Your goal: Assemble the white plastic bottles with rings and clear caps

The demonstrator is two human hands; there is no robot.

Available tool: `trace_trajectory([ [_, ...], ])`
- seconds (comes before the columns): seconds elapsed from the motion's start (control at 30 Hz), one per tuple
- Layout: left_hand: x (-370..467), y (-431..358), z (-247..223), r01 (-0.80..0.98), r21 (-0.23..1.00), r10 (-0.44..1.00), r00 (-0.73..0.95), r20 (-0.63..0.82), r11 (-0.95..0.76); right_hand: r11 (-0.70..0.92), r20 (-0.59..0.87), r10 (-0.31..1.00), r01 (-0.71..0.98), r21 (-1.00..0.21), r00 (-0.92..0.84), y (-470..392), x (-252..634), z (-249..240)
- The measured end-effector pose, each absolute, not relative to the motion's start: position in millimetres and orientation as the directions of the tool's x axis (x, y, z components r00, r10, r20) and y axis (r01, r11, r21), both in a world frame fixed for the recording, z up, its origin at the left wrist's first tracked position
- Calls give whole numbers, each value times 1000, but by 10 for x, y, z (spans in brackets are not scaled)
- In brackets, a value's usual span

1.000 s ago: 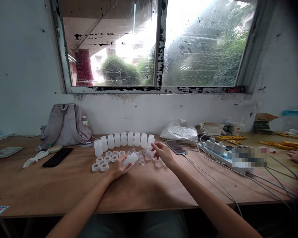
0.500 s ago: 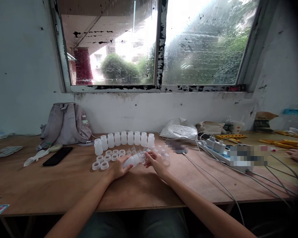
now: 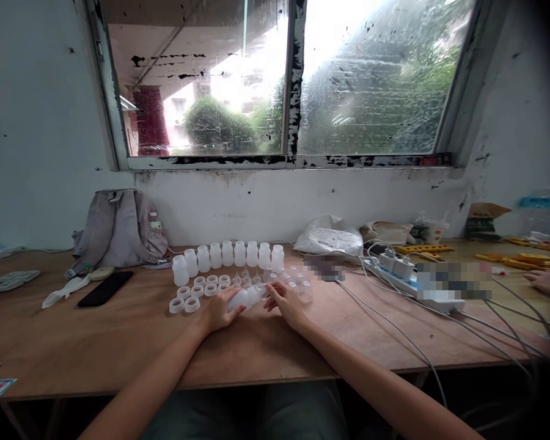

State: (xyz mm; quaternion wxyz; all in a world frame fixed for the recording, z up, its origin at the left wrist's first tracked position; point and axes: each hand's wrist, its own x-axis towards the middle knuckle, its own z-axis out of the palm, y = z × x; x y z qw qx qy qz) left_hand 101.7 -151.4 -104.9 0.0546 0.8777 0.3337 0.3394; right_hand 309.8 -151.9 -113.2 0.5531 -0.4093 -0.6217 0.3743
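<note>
My left hand is wrapped round a frosted white baby bottle, which lies tilted just over the table with its top to the right. At that top end, the fingers of my right hand are closed on a clear cap. Part of the cap is hidden by the fingers. Behind the hands stands a row of frosted bottle bodies. White collar rings lie in rows to the left. Clear teats stand just behind the held bottle, and more clear caps are beside my right hand.
A black phone and a grey backpack are on the left of the wooden table. On the right are a plastic-wrapped package, a power strip and trailing cables. Another person's hand shows at the far right.
The view has shifted slightly. Both hands keep nearly the same place and hold on the bottle and cap, with only a small shift of my right fingers.
</note>
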Motion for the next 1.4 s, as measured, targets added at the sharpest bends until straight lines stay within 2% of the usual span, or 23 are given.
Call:
trace_trajectory([
  [0.37,1054,-1465,-1110,567,247,583,548,600,-786,390,381,919,99,-915,-99,-1477,3090,-1142],
  [0.63,1055,-1454,-1145,585,264,605,524,599,-767,417,397,906,149,-896,-149,-1523,3053,-1038],
  [0.8,1015,-1549,-1016,580,338,661,544,517,-741,459,410,878,196,-866,-246,-1491,3061,-894],
  [0.97,793,-1584,-775,509,517,722,549,421,-688,503,437,845,181,-845,-308,-1445,2955,-623],
  [1.03,586,-1527,-691,501,595,775,465,428,-629,499,447,850,156,-853,-277,-1417,2915,-551],
  [1.1,316,-1429,-641,473,710,853,279,441,-522,498,457,860,174,-850,-227,-1377,2901,-554],
  [1.17,22,-1310,-638,398,788,872,68,485,-470,498,466,866,231,-836,-184,-1332,2911,-640],
  [1.27,-354,-1130,-730,380,834,849,-187,494,-401,503,490,863,317,-804,-123,-1268,2939,-865],
  [1.4,-587,-938,-937,535,797,827,-287,483,-280,512,518,848,416,-752,-107,-1221,2956,-1107],
])
